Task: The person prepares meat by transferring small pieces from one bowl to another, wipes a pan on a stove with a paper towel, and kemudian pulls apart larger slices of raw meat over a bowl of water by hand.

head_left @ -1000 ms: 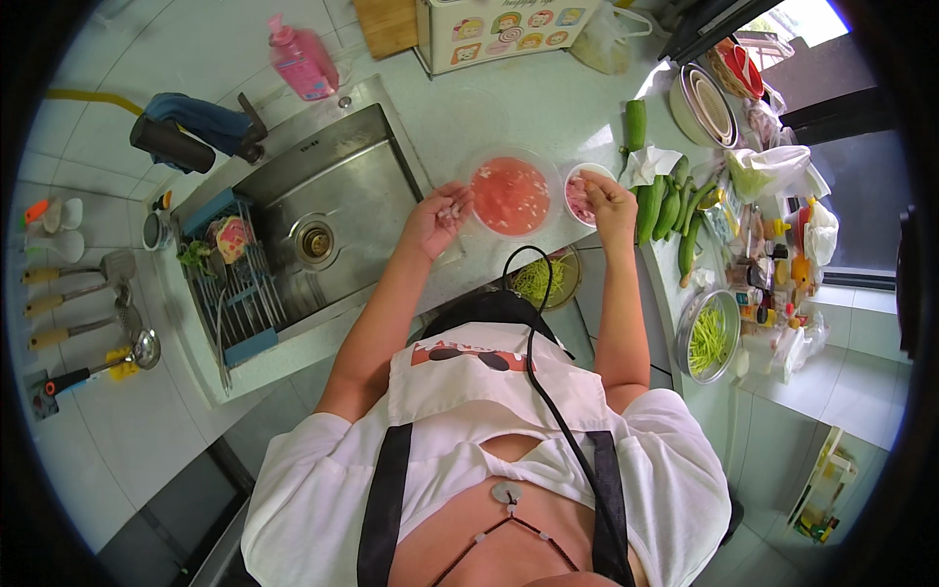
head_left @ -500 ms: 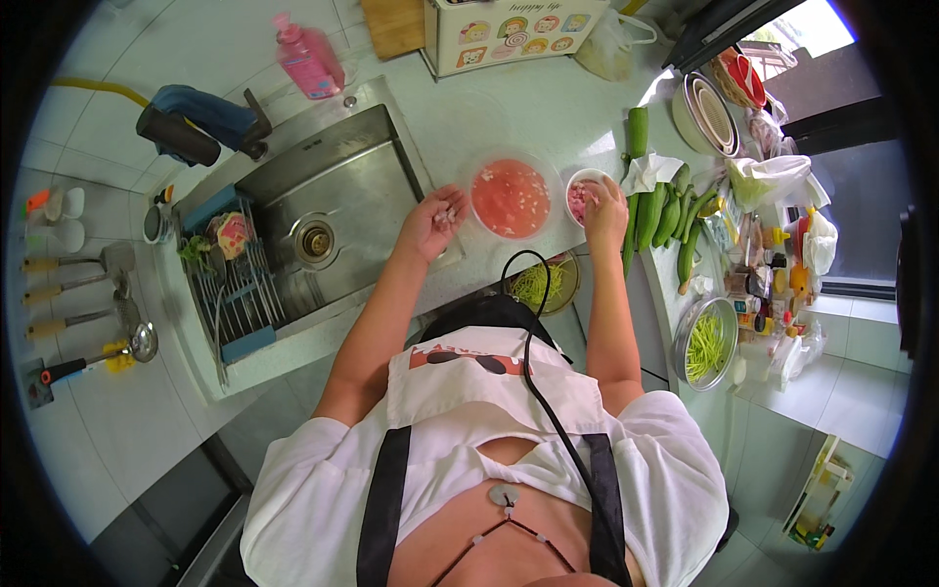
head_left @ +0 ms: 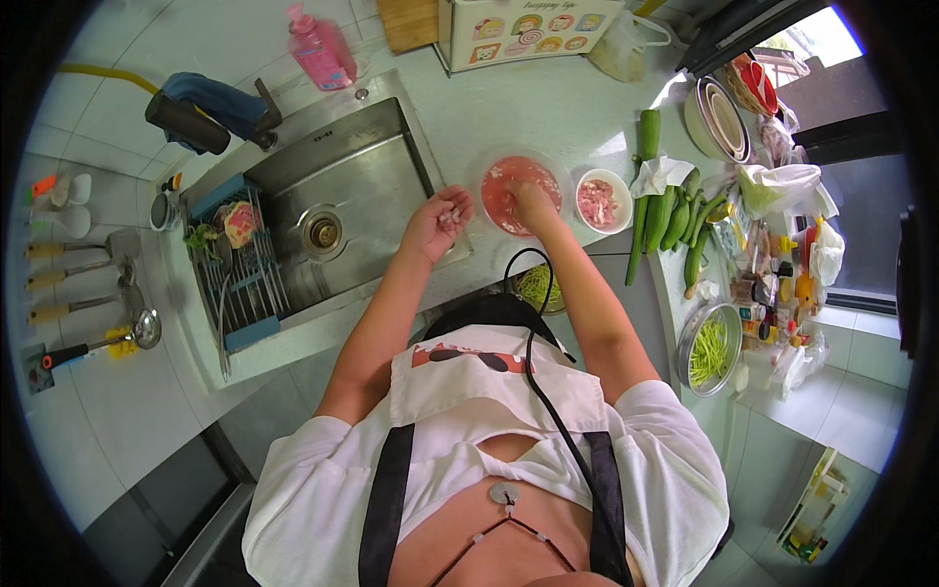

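Note:
My left hand [head_left: 432, 230] is cupped palm up by the sink's right edge, with several small pale pink meat pieces [head_left: 449, 217] in its curled fingers. My right hand [head_left: 534, 205] reaches into a clear round bowl [head_left: 561, 174] of reddish water [head_left: 503, 184], where pale bits float. The water hides its fingertips, so what they hold does not show. Just right of that bowl stands a small white bowl [head_left: 626, 217] with chopped pink meat [head_left: 596, 203] in it.
The steel sink [head_left: 367, 161] with a dish rack [head_left: 252, 338] lies to the left. Green cucumbers [head_left: 660, 217] and a steel bowl [head_left: 682, 357] of green strips are on the right. A pink pump bottle [head_left: 321, 54] and a printed box [head_left: 528, 34] stand behind.
My right hand has moved left from the small white bowl into the reddish water. My left hand still holds the meat pieces in nearly the same place.

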A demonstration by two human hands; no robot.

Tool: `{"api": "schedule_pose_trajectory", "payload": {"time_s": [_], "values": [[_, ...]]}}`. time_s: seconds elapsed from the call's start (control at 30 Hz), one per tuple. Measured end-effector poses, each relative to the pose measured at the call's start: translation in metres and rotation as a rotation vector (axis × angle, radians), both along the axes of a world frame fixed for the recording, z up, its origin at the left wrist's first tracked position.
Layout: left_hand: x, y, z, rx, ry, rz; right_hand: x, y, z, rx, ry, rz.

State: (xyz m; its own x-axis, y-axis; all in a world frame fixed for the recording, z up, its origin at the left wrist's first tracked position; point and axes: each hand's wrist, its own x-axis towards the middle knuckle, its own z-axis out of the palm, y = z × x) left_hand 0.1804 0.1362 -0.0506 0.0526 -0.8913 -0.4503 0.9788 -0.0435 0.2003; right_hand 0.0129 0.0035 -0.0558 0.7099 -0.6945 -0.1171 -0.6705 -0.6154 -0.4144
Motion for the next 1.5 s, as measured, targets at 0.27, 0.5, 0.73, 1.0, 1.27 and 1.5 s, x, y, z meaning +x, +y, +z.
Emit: {"api": "schedule_pose_trajectory", "payload": {"time_s": [0.27, 0.5, 0.73, 1.0, 1.27, 1.5], "values": [[-0.003, 0.001, 0.010, 0.053, -0.020, 0.025, -0.003, -0.001, 0.026, 0.765, -0.443, -0.295], [-0.004, -0.007, 0.009, 0.032, -0.041, -0.016, -0.017, -0.002, 0.041, 1.050, -0.611, -0.423], [-0.007, -0.013, 0.018, 0.007, -0.082, -0.047, -0.022, -0.005, 0.047, 0.762, -0.519, -0.190], [-0.003, -0.012, 0.013, 0.007, -0.092, -0.053, -0.014, -0.014, 0.038, 0.060, 0.010, -0.109], [-0.002, -0.008, 0.006, 0.023, -0.067, -0.047, -0.007, -0.016, 0.029, 0.056, 0.536, 0.070], [-0.002, -0.007, 0.005, 0.026, -0.047, -0.047, -0.004, -0.029, 0.010, 0.426, 0.441, 0.248]]}}
